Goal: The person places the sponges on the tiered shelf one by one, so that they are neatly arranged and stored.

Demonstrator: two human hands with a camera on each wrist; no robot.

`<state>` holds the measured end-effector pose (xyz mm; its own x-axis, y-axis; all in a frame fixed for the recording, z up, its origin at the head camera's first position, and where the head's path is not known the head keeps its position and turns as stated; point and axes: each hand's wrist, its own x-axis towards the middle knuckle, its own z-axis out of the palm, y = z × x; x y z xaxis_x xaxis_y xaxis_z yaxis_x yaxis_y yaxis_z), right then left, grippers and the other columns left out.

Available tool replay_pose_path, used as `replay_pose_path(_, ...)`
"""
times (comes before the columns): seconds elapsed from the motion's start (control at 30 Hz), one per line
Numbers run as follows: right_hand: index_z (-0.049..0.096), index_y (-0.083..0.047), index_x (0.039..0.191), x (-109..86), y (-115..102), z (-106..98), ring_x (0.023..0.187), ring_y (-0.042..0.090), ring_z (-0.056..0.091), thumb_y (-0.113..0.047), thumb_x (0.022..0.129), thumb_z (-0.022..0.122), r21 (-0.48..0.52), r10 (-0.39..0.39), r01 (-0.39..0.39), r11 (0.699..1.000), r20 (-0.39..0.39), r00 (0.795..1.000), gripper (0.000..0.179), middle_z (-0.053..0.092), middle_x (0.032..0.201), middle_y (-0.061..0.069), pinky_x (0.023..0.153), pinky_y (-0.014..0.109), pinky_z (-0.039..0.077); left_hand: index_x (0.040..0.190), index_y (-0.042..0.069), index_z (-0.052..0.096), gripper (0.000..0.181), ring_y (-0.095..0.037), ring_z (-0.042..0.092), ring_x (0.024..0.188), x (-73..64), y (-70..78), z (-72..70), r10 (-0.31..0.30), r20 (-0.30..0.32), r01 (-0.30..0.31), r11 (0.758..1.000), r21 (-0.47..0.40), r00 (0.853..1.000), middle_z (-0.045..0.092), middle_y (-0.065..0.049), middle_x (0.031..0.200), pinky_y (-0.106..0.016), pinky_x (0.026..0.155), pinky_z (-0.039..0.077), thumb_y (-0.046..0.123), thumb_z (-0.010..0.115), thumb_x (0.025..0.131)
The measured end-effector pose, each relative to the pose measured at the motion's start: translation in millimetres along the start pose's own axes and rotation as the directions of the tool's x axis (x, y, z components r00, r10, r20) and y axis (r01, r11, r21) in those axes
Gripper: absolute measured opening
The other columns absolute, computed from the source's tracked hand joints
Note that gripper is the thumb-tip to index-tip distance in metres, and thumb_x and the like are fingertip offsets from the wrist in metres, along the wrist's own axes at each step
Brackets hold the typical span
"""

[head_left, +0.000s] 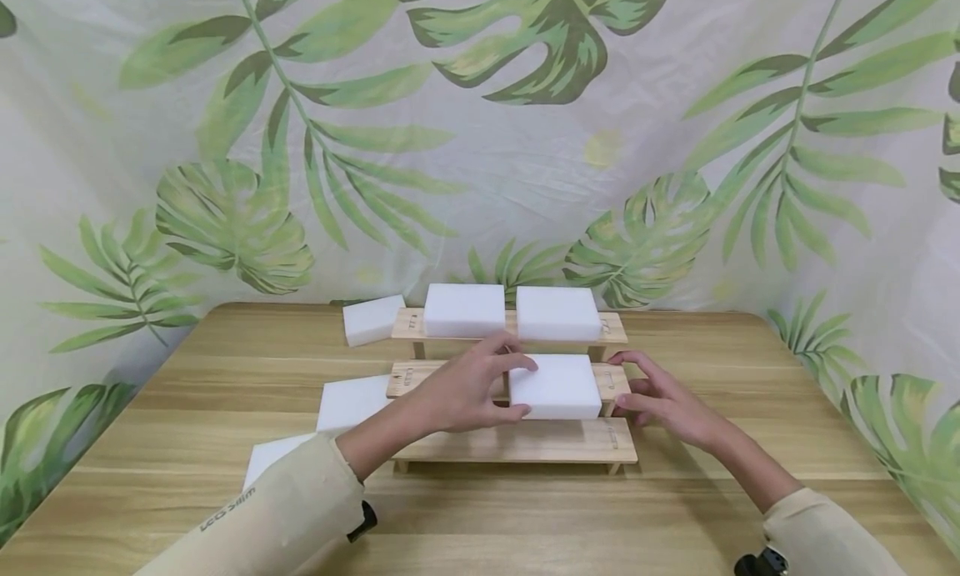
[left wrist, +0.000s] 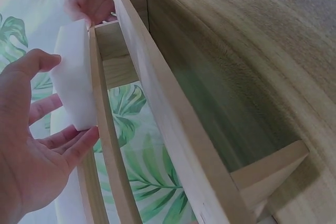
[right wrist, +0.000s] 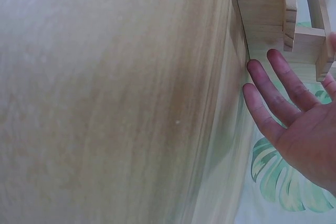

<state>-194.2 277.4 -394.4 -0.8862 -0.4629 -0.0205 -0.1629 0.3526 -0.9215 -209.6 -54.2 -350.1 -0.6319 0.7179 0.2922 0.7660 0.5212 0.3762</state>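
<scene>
A three-tier wooden display stand [head_left: 510, 448] stands on the table. On its middle tier lies a white foam block [head_left: 557, 388], toward the right end. My left hand [head_left: 465, 388] pinches this block at its left side, thumb at the front corner and a finger over the top; the left wrist view shows the block [left wrist: 74, 77] between them. Beside the right end of the middle tier is my right hand [head_left: 667, 401], fingers extended and spread in the right wrist view. Whether its fingertips touch the wood is unclear.
Two white blocks [head_left: 465, 309] sit side by side on the top tier. Left of the stand, one white block [head_left: 371, 319] lies at the back, with two more white pieces [head_left: 352, 401] nearer, partly behind my left arm. A leaf-patterned cloth [head_left: 525, 159] hangs behind the table.
</scene>
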Motion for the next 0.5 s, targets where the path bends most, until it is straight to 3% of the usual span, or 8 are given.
replay_pose_path(0.3, 0.032, -0.005, 0.148, 0.2, 0.0, 0.3, 0.102, 0.034, 0.066, -0.016, 0.105, 0.059, -0.019, 0.013, -0.013, 1.0, -0.01, 1.0, 0.052, 0.069, 0.107, 0.021, 0.076, 0.042, 0.057, 0.126, 0.009, 0.07, 0.042, -0.019, 0.056, 0.089, -6.5, 0.3, -4.7, -0.014, 0.004, 0.014, 1.0, -0.022, 1.0, 0.051, -0.016, 0.134, -0.032, 0.081, 0.052, 0.025, 0.08, 0.089)
replay_pose_path(0.5, 0.031, -0.004, 0.148, 0.2, 0.0, 0.0, 0.101, 0.032, 0.066, -0.016, 0.105, 0.058, -0.009, 0.006, -0.006, 1.0, -0.005, 1.0, 0.051, 0.069, 0.107, 0.022, 0.076, 0.042, 0.057, 0.126, 0.009, 0.07, 0.041, -0.016, 0.055, 0.081, -9.8, -0.3, -9.0, -0.037, 0.01, 0.037, 0.999, -0.033, 0.999, 0.053, -0.009, 0.118, -0.026, 0.074, 0.049, 0.026, 0.08, 0.09)
